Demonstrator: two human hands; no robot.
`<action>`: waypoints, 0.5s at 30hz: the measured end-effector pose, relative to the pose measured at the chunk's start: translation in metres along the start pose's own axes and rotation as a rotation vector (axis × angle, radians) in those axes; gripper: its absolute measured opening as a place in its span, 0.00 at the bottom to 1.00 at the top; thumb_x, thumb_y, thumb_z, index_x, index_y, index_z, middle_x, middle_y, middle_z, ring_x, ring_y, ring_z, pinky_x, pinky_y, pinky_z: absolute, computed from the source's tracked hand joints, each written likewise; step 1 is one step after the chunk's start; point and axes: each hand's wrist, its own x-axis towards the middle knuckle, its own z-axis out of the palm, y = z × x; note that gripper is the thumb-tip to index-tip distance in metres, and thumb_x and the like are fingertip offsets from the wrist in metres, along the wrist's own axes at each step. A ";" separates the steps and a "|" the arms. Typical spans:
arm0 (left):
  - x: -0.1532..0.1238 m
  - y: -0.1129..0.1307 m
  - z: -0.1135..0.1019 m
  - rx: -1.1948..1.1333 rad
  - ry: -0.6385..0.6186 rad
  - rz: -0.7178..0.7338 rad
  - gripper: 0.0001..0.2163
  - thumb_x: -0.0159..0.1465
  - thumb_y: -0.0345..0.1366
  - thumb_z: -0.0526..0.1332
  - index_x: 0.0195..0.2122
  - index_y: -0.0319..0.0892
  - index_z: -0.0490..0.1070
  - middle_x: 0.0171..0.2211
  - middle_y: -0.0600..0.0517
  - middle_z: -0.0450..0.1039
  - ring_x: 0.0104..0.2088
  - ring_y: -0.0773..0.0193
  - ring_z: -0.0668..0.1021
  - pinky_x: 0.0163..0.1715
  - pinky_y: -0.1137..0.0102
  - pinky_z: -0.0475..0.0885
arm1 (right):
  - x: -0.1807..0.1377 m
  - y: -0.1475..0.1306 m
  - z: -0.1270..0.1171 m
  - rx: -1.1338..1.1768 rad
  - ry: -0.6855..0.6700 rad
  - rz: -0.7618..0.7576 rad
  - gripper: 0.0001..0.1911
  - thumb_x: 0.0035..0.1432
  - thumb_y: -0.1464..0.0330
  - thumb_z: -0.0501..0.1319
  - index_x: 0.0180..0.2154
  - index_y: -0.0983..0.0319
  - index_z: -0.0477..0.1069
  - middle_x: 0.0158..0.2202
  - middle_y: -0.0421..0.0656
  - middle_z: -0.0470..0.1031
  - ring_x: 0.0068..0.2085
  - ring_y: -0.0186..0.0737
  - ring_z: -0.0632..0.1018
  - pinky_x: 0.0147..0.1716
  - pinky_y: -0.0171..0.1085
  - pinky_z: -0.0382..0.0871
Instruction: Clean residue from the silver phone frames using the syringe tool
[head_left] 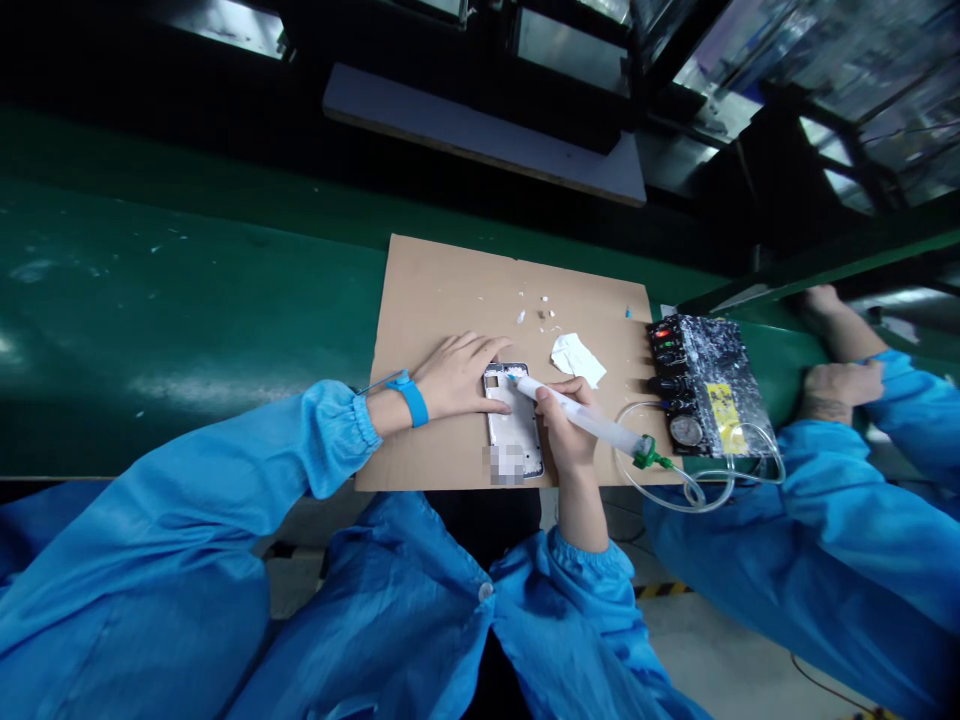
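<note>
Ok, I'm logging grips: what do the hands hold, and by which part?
The right hand holds the syringe by its barrel, toward the tip; the left hand holds the phone-like frame at its upper left edge.

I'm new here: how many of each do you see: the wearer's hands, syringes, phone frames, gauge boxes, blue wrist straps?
Left hand and right hand: 2
Syringe: 1
Phone frame: 1
Gauge box: 1
Blue wrist strap: 1
Total: 6

From the phone frame [516, 432], a hand could pass over bare cardboard [427, 290] toward 11 o'clock. The left hand [459, 380] blocks 10; the right hand [570, 442], syringe [609, 433] and, farther out, control box [739, 365] obstruct 3, looping tube [690, 511] 4.
</note>
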 end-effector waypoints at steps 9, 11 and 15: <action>0.000 0.002 -0.001 -0.003 -0.010 -0.008 0.48 0.64 0.59 0.86 0.79 0.46 0.70 0.63 0.43 0.85 0.62 0.39 0.82 0.68 0.49 0.75 | 0.000 0.001 0.001 0.012 0.006 -0.006 0.32 0.61 0.37 0.81 0.36 0.54 0.72 0.28 0.38 0.81 0.28 0.40 0.75 0.30 0.39 0.69; 0.000 0.001 -0.001 -0.007 -0.009 -0.004 0.48 0.64 0.59 0.86 0.79 0.46 0.70 0.63 0.43 0.85 0.62 0.39 0.82 0.68 0.49 0.75 | 0.000 0.001 0.001 0.009 0.008 -0.010 0.31 0.61 0.38 0.81 0.36 0.54 0.73 0.28 0.39 0.81 0.27 0.40 0.74 0.31 0.40 0.69; 0.000 -0.001 0.001 -0.006 0.001 0.008 0.46 0.65 0.59 0.84 0.78 0.48 0.70 0.62 0.44 0.85 0.62 0.39 0.82 0.66 0.49 0.76 | 0.000 0.000 0.001 0.001 0.011 -0.016 0.32 0.61 0.37 0.81 0.36 0.54 0.73 0.28 0.39 0.81 0.27 0.40 0.74 0.31 0.40 0.69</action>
